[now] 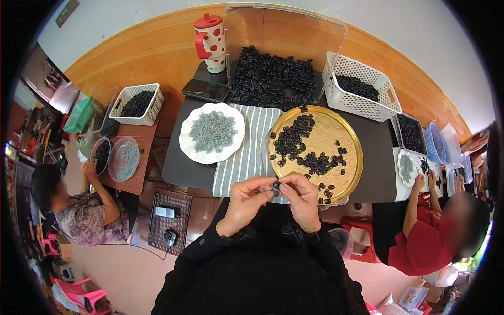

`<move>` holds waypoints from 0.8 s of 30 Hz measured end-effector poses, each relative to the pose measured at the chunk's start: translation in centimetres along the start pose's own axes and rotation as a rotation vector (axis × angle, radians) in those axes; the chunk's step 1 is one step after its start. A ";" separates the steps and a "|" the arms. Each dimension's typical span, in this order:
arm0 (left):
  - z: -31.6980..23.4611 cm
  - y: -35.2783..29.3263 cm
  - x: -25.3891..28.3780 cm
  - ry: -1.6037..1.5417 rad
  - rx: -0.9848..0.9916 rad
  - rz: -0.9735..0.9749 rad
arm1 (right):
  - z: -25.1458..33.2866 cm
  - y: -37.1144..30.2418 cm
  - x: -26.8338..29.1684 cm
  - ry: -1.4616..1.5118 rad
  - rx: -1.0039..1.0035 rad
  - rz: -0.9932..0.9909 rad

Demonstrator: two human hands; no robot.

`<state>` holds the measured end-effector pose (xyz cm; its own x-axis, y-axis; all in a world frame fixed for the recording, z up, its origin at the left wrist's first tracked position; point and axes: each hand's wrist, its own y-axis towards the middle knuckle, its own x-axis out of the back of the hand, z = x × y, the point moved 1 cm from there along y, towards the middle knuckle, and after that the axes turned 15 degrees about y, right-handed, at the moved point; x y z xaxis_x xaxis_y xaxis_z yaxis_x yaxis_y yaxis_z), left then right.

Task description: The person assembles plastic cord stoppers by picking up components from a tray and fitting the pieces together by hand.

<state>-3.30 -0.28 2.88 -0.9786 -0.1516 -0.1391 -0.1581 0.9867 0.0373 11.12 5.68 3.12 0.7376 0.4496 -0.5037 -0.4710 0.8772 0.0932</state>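
Observation:
My left hand [245, 205] and my right hand [301, 201] meet at the table's front edge, fingertips pinched together. Between them is a small black plastic part [276, 185]; whether a screw is also held there is too small to make out. Just beyond my right hand lies a round gold tray [344, 152] with many loose black plastic parts [294, 139] spread over it. A white wavy-edged plate [190, 149] at the left carries a heap of small silver-grey screws [212, 131]. Under the tray's left side runs a grey-and-white striped cloth [236, 170].
Behind the tray, a clear bin [286, 18] holds a black heap. Beside it stand a red-and-white tumbler [211, 44], a phone [206, 90] and a white perforated basket [362, 107]. One person [86, 215] works at the left, another [430, 236] at the right.

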 end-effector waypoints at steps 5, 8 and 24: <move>0.1 -0.2 -1.0 0.002 -0.054 -0.076 | -0.2 0.1 0.3 -0.101 0.113 0.005; 0.3 -0.5 -1.3 0.052 -0.114 -0.098 | 0.1 -0.4 0.1 -0.173 0.149 0.046; 0.5 -0.6 -1.1 -0.026 -0.055 -0.012 | 0.1 -0.7 0.9 -0.121 0.165 0.119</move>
<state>-2.03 -0.65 2.56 -0.9728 -0.1615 -0.1658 -0.1780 0.9799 0.0898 12.17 5.46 2.67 0.7388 0.5596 -0.3756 -0.4800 0.8281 0.2896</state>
